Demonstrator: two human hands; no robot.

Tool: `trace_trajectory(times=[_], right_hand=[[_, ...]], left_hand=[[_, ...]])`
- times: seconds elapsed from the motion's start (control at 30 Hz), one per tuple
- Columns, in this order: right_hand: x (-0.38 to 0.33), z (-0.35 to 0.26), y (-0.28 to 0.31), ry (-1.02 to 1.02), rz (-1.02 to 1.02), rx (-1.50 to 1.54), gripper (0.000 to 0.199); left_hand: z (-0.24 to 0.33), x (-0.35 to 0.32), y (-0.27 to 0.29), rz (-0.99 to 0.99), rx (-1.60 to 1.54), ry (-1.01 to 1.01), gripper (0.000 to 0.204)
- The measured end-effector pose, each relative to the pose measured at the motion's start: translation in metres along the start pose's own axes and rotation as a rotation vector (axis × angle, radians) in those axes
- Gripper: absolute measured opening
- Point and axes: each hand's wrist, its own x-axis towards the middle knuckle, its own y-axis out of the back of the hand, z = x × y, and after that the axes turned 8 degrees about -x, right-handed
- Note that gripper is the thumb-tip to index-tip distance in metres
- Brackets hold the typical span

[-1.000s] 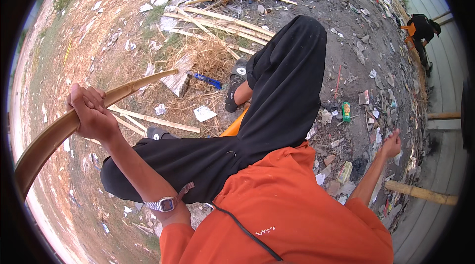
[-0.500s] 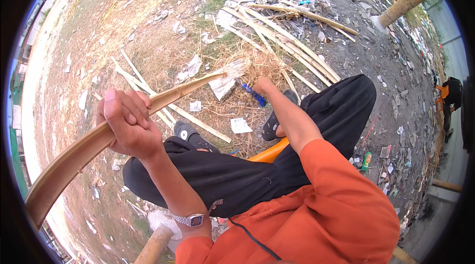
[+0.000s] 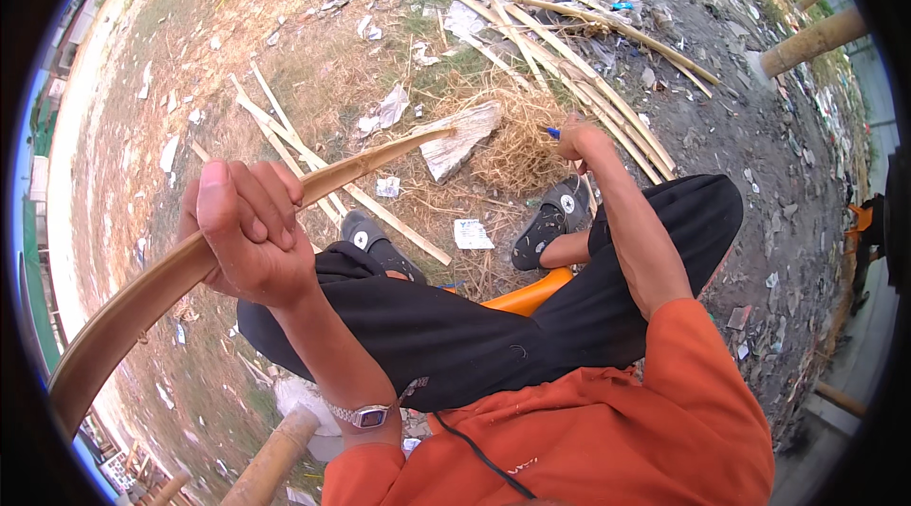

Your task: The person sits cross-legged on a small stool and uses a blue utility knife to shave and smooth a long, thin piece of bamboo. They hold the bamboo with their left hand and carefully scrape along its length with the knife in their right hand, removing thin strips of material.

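Left of a stone slab (image 3: 472,138), the left hand (image 3: 254,236) wraps its fingers tightly around a bamboo strip (image 3: 142,305), tip at the slab. Right of the slab, the right hand (image 3: 585,143) seems closed on a blue tool (image 3: 553,133): apparently tool pick-up; using it calls for a steady strip.

Bamboo strip (image 3: 142,302): tan, long, split lengthwise, appears curved. It is gripped in the left hand (image 3: 251,236) and slants from lower left to upper right. The narrow tip extends past the left edge of a pale block (image 3: 457,155); contact is indeterminate. Blue tool (image 3: 553,133): one end protrudes leftward from the right hand (image 3: 584,143); remainder concealed.
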Motion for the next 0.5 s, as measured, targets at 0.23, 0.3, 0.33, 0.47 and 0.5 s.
trace_trajectory(times=[0.23,0.3,0.33,0.47,0.5], right_hand=[[-0.059,-0.061,-0.034,0.534,0.523,0.421,0.032],[-0.058,-0.101,-0.061,0.498,0.48,0.576,0.035],[-0.056,-0.113,-0.073,0.475,0.439,0.63,0.035],[0.002,-0.127,-0.14,0.413,0.507,0.454,0.036],[0.037,-0.12,-0.161,0.405,0.5,0.367,0.035]], left_hand=[[-0.003,0.001,-0.007,-0.01,0.012,-0.028,0.037],[-0.004,0.001,-0.004,-0.012,0.0,-0.055,0.037],[-0.004,0.0,-0.005,-0.013,0.001,-0.063,0.037],[0.0,-0.006,-0.007,-0.033,-0.041,-0.021,0.037],[0.0,-0.006,-0.009,-0.043,-0.057,-0.015,0.037]])
